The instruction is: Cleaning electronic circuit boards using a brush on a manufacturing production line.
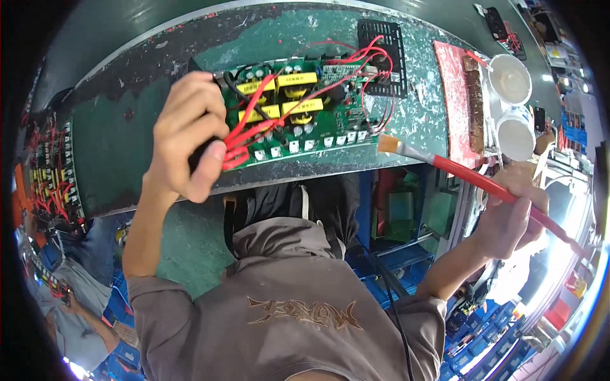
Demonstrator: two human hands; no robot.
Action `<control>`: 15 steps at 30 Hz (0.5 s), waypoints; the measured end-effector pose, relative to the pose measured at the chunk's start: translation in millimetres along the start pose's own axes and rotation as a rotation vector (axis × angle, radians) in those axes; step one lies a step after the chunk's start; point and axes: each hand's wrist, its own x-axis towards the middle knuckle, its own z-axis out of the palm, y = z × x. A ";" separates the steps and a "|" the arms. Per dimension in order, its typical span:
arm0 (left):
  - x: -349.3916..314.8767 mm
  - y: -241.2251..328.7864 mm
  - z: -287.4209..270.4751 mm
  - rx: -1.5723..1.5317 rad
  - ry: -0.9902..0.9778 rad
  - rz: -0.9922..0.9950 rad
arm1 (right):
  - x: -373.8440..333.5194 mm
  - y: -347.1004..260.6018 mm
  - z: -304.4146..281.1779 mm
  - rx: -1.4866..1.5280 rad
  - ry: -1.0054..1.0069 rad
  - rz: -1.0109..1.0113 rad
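A green circuit board with yellow transformers, red and black wires and a row of small white-topped parts along its near edge is at the middle of the bench. My left hand is closed around the board's left end, beside a bundle of red wires. In my right hand is a paintbrush with a red handle, a metal ferrule and pale bristles. Its bristle tip points left, close to the board's near right corner; whether they touch I cannot tell. A black perforated plate lies at the board's far right, with red wires across it.
Right of the board, a red spattered panel lies on the green bench. Past it stand two white tubs beside a brown crusted bar. More wired boards sit at the far left, near another person's arm.
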 end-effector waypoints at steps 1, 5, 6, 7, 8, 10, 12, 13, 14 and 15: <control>-3.8 2.2 4.5 0.048 0.000 0.017 | -5.9 2.2 -3.4 -0.002 0.006 -0.005; -15.8 8.8 9.5 0.181 0.004 0.028 | -25.8 2.2 -5.7 0.196 0.095 0.184; -17.4 11.9 3.3 0.217 -0.019 0.000 | -30.0 1.6 -0.8 0.287 0.043 0.196; -17.2 16.4 2.2 0.205 0.047 -0.041 | -36.4 -0.7 12.7 0.339 0.042 0.192; -16.0 14.0 6.9 0.173 0.120 -0.066 | -36.3 -1.6 22.6 0.169 -0.077 0.063; -20.7 13.2 10.2 0.090 0.246 -0.258 | -39.0 -10.6 41.0 0.174 -0.202 0.097; -19.5 13.5 13.8 0.051 0.308 -0.529 | -36.2 -15.4 56.1 0.133 -0.255 0.102; -19.9 13.6 17.1 0.058 0.304 -0.532 | -36.4 -15.0 61.4 0.141 -0.253 0.104; -20.1 13.6 24.5 -0.145 0.349 -0.712 | -34.4 -13.8 64.8 0.110 -0.280 0.072; -21.1 13.1 30.3 -0.354 0.394 -0.885 | -32.7 -13.8 67.1 0.078 -0.306 0.039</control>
